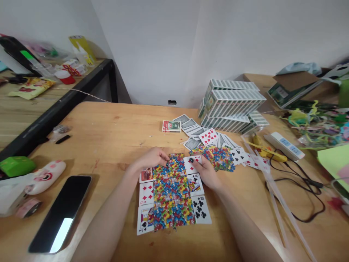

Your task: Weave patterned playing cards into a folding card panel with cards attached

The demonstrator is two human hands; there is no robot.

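Note:
Playing cards lie face up in two columns before me, their inner parts covered by colourful patterned pieces [174, 196]. My left hand [155, 158] is closed in a pinch at the upper left of these pieces; what its fingertips hold is hard to make out. On the right, my right hand [207, 171] grips the seven of diamonds [190, 168], its thumb on top of the card. Below that card are a queen of clubs [196, 183] and a ten of clubs [201, 211]. The left column includes a six of diamonds [146, 193] and a jack of spades [144, 220].
More patterned pieces [218, 157] lie right of my right hand, beside scattered cards [193, 128]. Behind stand stacked card boxes [231, 103] and a single card box [171, 126]. A phone [61, 214] is at left; a power strip [285, 145], cable and glue gun [268, 149] at right.

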